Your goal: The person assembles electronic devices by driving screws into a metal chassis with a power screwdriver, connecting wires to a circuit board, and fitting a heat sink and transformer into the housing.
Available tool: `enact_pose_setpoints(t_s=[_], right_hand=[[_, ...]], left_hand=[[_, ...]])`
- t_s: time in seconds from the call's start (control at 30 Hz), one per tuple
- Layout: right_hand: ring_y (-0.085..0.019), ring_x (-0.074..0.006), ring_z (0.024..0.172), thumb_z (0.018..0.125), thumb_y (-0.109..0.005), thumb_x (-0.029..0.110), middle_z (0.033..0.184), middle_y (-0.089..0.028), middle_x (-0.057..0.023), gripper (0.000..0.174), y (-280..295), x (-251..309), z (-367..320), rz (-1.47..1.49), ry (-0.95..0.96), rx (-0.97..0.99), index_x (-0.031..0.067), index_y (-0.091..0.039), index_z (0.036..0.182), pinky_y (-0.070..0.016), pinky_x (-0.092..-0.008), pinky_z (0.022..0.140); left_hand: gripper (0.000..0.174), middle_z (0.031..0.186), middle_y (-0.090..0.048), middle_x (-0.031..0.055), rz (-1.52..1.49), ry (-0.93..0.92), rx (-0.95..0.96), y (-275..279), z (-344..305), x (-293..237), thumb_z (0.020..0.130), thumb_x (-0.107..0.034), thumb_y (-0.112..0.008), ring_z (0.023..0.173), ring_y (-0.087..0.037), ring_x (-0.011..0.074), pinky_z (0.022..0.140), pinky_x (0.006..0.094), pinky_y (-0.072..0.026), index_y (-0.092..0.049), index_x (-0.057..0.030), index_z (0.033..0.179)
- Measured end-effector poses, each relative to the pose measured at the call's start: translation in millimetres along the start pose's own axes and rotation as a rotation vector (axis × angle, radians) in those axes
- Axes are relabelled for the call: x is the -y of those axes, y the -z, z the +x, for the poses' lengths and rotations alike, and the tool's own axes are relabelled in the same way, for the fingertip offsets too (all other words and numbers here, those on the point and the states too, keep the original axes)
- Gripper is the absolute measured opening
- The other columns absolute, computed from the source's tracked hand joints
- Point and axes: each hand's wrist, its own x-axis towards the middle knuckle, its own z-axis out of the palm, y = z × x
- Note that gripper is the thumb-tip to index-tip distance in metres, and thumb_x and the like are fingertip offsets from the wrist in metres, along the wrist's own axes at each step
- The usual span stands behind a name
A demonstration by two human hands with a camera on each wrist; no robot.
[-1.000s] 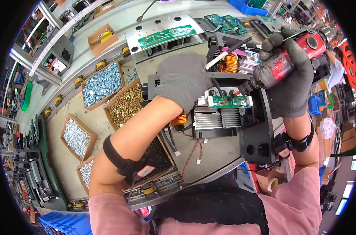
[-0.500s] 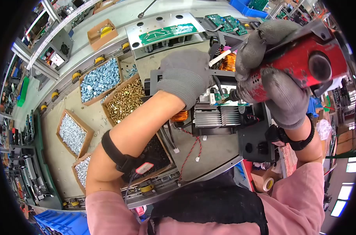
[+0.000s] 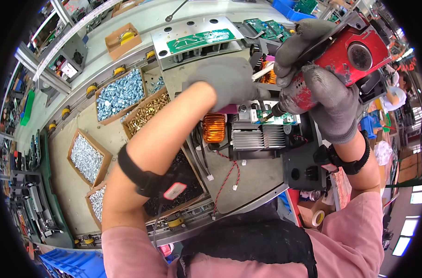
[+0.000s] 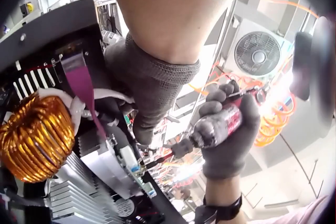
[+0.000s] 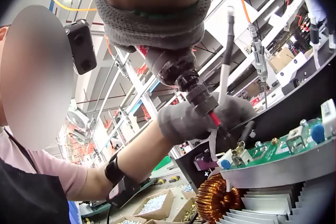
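My gloved right hand (image 3: 329,99) grips a red power screwdriver (image 3: 354,55). Its bit (image 5: 216,120) points down at a metal screw terminal (image 5: 241,155) on the edge of a green circuit board (image 3: 287,119). My gloved left hand (image 3: 227,81) is beside that terminal, its fingers round a short black cable (image 3: 261,107) that runs down to the board; the fingertips are partly hidden. A white-sleeved cable (image 3: 264,72) rises next to this hand. The board sits on a finned heat sink (image 3: 257,139) inside a black metal housing (image 3: 306,162), near a copper coil (image 3: 214,128).
Cardboard trays hold blue-grey fasteners (image 3: 120,95), brass screws (image 3: 146,113) and silver screws (image 3: 86,158). Behind the housing stands a metal plate with a green board (image 3: 201,41). Red twisted wires (image 3: 229,175) with white plugs lie at the front.
The screwdriver has risen toward the head camera and its tip has moved left to the terminal. My left forearm has shifted and the wrist has bent, uncovering more of the copper coil.
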Motion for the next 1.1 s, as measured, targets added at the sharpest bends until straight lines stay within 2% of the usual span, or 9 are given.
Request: enact_pose_setpoints(t_s=[0.23, 0.33, 0.67, 0.8, 0.83, 0.87, 0.93, 1.03, 1.1], right_hand=[[-0.060, -0.0214, 0.081, 0.080, -0.058, 0.018, 0.096, -0.061, -0.0153, 0.051, 3.6, 3.6, 4.5, -0.081, -0.008, 0.121, 0.0009, -0.044, 0.126, -0.0511, -0.0327, 0.069], [-0.060, -0.0212, 0.081, 0.080, -0.059, 0.018, 0.095, -0.061, -0.0148, 0.049, 4.0, 1.3, 7.9, -0.066, -0.026, 0.071, 0.0010, -0.045, 0.124, -0.0508, -0.0329, 0.070], [-0.062, -0.0217, 0.079, 0.079, -0.062, 0.021, 0.090, -0.062, -0.0138, 0.045, 4.9, 5.4, 6.3, -0.034, -0.021, 0.078, 0.0016, -0.049, 0.117, -0.0514, -0.0330, 0.069], [-0.061, -0.0215, 0.074, 0.079, -0.062, 0.025, 0.085, -0.061, -0.0134, 0.047, 3.2, 17.8, 13.2, -0.036, 0.048, 0.089, 0.0013, -0.049, 0.116, -0.0506, -0.0332, 0.065], [-0.059, -0.0214, 0.073, 0.080, -0.060, 0.026, 0.084, -0.060, -0.0131, 0.047, 6.7, 26.4, 16.5, -0.056, 0.160, 0.118, 0.0015, -0.049, 0.118, -0.0494, -0.0337, 0.065], [-0.057, -0.0213, 0.072, 0.082, -0.058, 0.027, 0.084, -0.058, -0.0128, 0.047, 10.5, 34.2, 19.3, -0.078, 0.273, 0.149, 0.0017, -0.049, 0.120, -0.0482, -0.0341, 0.066], [-0.049, -0.0215, 0.083, 0.086, -0.053, 0.024, 0.095, -0.054, -0.0122, 0.048, 20.5, 43.8, 22.5, 0.132, 0.422, 0.194, 0.0026, -0.046, 0.129, -0.0431, -0.0357, 0.070], [-0.049, -0.0237, 0.090, 0.088, -0.053, 0.027, 0.105, -0.051, -0.0113, 0.048, 23.3, 64.2, 6.6, 0.316, 0.284, 0.023, 0.0041, -0.045, 0.130, -0.0470, -0.0358, 0.069], [-0.049, -0.0243, 0.091, 0.089, -0.054, 0.028, 0.105, -0.051, -0.0106, 0.048, 25.8, 67.5, 4.7, 0.256, 0.262, 0.076, 0.0055, -0.046, 0.130, -0.0480, -0.0361, 0.069]], left_hand=[[0.049, 0.089, -0.069, 0.0119, 0.040, 0.202, 0.410, 33.6, -3.5, -32.2, 0.075, -0.049, -0.066, 0.075, -0.065, 0.0241, 0.070, 0.0392, -0.0515, -0.070, -0.0071, 0.101], [0.044, 0.091, -0.069, 0.0115, 0.173, 0.053, 0.106, -0.2, 18.6, -21.1, 0.076, -0.042, -0.063, 0.076, -0.066, 0.0237, 0.071, 0.0393, -0.0518, -0.070, -0.0065, 0.102], [0.049, 0.102, -0.067, 0.0134, 0.129, -0.089, 0.220, 2.1, 23.6, -14.5, 0.073, -0.042, -0.067, 0.088, -0.065, 0.0263, 0.076, 0.0383, -0.0514, -0.067, -0.0060, 0.107], [0.064, 0.108, -0.064, 0.0103, -0.572, -0.040, 0.011, 37.6, -14.2, 4.9, 0.068, -0.051, -0.071, 0.094, -0.060, 0.0226, 0.081, 0.0392, -0.0479, -0.063, -0.0068, 0.113], [0.048, 0.105, -0.063, 0.0074, -0.774, 0.060, -0.157, 34.7, -22.9, 18.1, 0.077, -0.035, -0.067, 0.089, -0.060, 0.0205, 0.076, 0.0342, -0.0504, -0.061, -0.0086, 0.117], [0.036, 0.102, -0.063, 0.0073, -0.804, -0.259, -0.283, 25.0, -20.8, 53.8, 0.085, -0.014, -0.059, 0.084, -0.060, 0.0181, 0.075, 0.0268, -0.0528, -0.059, -0.0032, 0.119], [0.034, 0.107, -0.058, 0.0133, -1.419, -0.008, -0.354, 28.2, -50.6, 45.5, 0.090, -0.010, -0.055, 0.089, -0.057, 0.0159, 0.078, 0.0267, -0.0515, -0.056, 0.0000, 0.123], [0.034, 0.103, -0.061, 0.0129, -1.243, -0.200, -0.456, -4.1, -74.1, 12.6, 0.091, -0.005, -0.055, 0.091, -0.062, 0.0189, 0.078, 0.0248, -0.0537, -0.051, 0.0097, 0.121], [0.036, 0.090, -0.062, 0.0116, -1.627, 0.039, -0.294, -6.5, -79.3, -25.4, 0.093, -0.018, -0.057, 0.076, -0.062, 0.0173, 0.066, 0.0234, -0.0532, -0.052, 0.0063, 0.119]])
